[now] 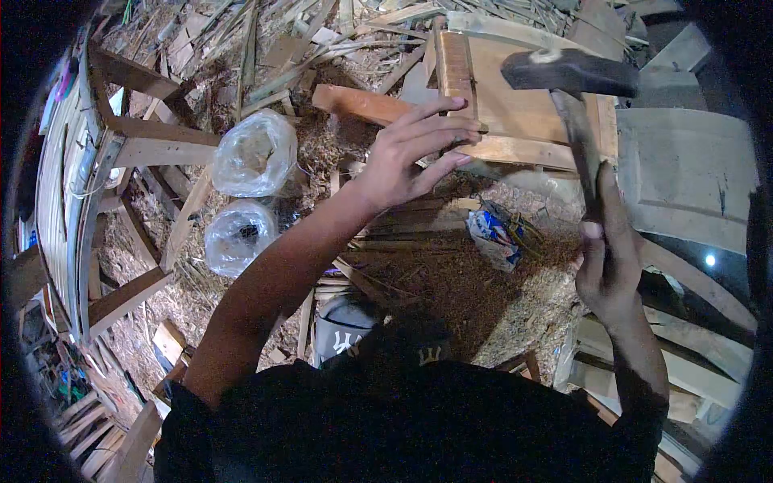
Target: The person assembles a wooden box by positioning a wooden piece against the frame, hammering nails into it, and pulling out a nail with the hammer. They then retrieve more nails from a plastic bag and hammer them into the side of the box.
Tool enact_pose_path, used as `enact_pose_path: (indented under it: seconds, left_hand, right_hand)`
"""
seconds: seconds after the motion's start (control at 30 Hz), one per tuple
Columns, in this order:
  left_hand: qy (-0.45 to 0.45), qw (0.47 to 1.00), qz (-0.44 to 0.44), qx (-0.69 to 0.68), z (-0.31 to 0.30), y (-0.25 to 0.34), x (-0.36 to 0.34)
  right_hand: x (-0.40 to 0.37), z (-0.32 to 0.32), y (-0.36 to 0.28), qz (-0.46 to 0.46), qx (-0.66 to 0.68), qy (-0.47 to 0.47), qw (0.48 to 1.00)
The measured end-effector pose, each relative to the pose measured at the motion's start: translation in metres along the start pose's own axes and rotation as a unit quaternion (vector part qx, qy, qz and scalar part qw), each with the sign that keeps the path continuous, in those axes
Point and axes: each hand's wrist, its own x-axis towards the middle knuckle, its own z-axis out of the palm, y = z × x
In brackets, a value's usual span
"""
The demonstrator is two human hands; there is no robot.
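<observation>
My right hand (pixel 613 258) is wrapped round the wooden handle of a hammer (pixel 573 133), whose dark head (pixel 568 72) is over a wooden panel frame (pixel 515 97). At the left end of that frame, my left hand (pixel 419 149) has its fingers spread beside a reddish-brown wooden strip (pixel 456 68). Whether the fingertips touch the frame is hard to tell. An orange-brown wood piece (pixel 358 105) lies just left of my left fingers.
Two clear plastic bags (pixel 254 153) stand left of my left forearm. A wooden stool frame (pixel 121 153) is at the far left. A blue and white packet (pixel 493 239) lies on sawdust between my arms. Wood scraps (pixel 386 40) cover the back; a grey panel (pixel 684 173) is right.
</observation>
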Motion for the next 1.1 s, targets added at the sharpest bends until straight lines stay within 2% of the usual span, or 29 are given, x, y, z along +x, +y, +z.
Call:
enact_pose_path:
  seconds: [0.03, 0.07, 0.1, 0.13, 0.17, 0.23, 0.3, 0.33, 0.37, 0.43, 0.47, 0.5, 0.53, 0.57, 0.6, 0.63, 0.7, 0.73, 0.77, 0.8, 0.83, 0.9, 0.97, 1.0, 1.1]
  left_hand:
    - [-0.004, 1.000, 0.011, 0.008, 0.000, 0.000, -0.001]
    - [-0.004, 1.000, 0.012, 0.009, 0.002, 0.002, -0.004]
    - [0.024, 0.994, -0.079, -0.075, 0.005, 0.006, -0.011]
    - [0.052, 0.972, -0.168, -0.157, 0.007, 0.009, -0.013]
    - [0.052, 0.972, -0.169, -0.157, 0.008, 0.008, -0.013]
    - [0.060, 0.980, -0.106, -0.157, 0.008, 0.003, -0.013]
    - [0.044, 0.979, -0.087, -0.177, 0.010, -0.008, -0.015]
    - [0.028, 0.978, -0.067, -0.197, 0.011, -0.011, -0.015]
    - [0.028, 0.978, -0.067, -0.197, 0.011, -0.012, -0.015]
    - [0.013, 0.983, -0.081, -0.167, 0.010, -0.012, -0.016]
    - [0.012, 0.983, -0.078, -0.165, 0.008, -0.010, -0.015]
    - [0.016, 0.979, -0.113, -0.170, 0.007, -0.006, -0.015]
    - [0.020, 0.973, -0.151, -0.175, 0.007, -0.004, -0.016]
    - [0.024, 0.973, -0.152, -0.173, 0.006, -0.006, -0.015]
    - [0.013, 0.979, -0.139, -0.151, 0.005, -0.007, -0.016]
    - [0.000, 0.984, -0.123, -0.129, 0.005, -0.008, -0.015]
    - [0.007, 0.987, -0.100, -0.125, 0.005, -0.009, -0.012]
    - [0.015, 0.990, -0.079, -0.120, 0.006, -0.009, -0.011]
    - [0.014, 0.989, -0.078, -0.121, 0.005, -0.006, -0.012]
    - [0.024, 0.989, -0.101, -0.107, 0.005, -0.003, -0.012]
    - [0.036, 0.988, -0.121, -0.091, 0.003, 0.000, -0.011]
    - [0.032, 0.985, -0.135, -0.106, 0.001, 0.002, -0.008]
    - [0.027, 0.979, -0.162, -0.123, 0.002, 0.003, -0.014]
    - [0.023, 0.982, -0.148, -0.118, 0.002, 0.000, -0.014]
    - [0.016, 0.988, -0.114, -0.103, 0.004, -0.008, -0.013]
  right_hand:
    - [0.001, -0.002, -0.002, 0.001, -0.008, 0.034, 0.999]
    - [-0.011, 0.001, 0.006, 0.020, 0.062, -0.010, 0.998]
    - [-0.010, 0.004, 0.005, 0.020, 0.062, -0.009, 0.998]
    - [-0.007, 0.007, 0.003, 0.063, 0.050, -0.065, 0.995]
    - [-0.006, 0.010, 0.002, 0.106, 0.038, -0.121, 0.986]
    - [-0.009, 0.008, 0.005, 0.118, 0.040, -0.129, 0.984]
    - [-0.003, 0.000, 0.004, 0.018, 0.012, -0.025, 0.999]
    - [-0.008, -0.008, -0.003, 0.078, 0.022, -0.012, 0.997]
    - [-0.012, -0.008, 0.000, 0.078, 0.022, -0.012, 0.997]
    - [-0.029, 0.001, 0.014, -0.011, -0.015, 0.014, 1.000]
    - [-0.028, 0.006, 0.023, 0.050, -0.065, -0.166, 0.983]
    - [-0.030, 0.004, 0.024, 0.049, -0.068, -0.163, 0.983]
    - [-0.017, 0.002, 0.009, 0.087, -0.023, -0.150, 0.985]
    - [-0.008, 0.001, 0.003, 0.121, 0.025, -0.140, 0.982]
    - [-0.025, 0.003, 0.028, -0.007, 0.030, -0.072, 0.997]
    - [-0.021, -0.001, 0.019, -0.006, 0.031, -0.072, 0.997]
    - [-0.010, -0.017, -0.008, 0.089, 0.006, 0.015, 0.996]
    - [-0.019, -0.017, -0.013, 0.153, 0.104, 0.045, 0.982]
    - [-0.017, -0.013, -0.011, 0.153, 0.103, 0.045, 0.982]
    - [-0.009, -0.006, -0.010, 0.158, 0.025, -0.100, 0.982]
    - [-0.003, -0.001, -0.008, 0.155, -0.055, -0.241, 0.956]
    - [-0.011, 0.000, 0.005, 0.171, -0.015, -0.211, 0.962]
    - [-0.013, -0.002, 0.012, 0.011, 0.064, -0.080, 0.995]
    - [-0.015, -0.002, 0.011, 0.012, 0.064, -0.079, 0.995]
    - [-0.027, -0.003, -0.003, 0.093, 0.151, 0.193, 0.965]
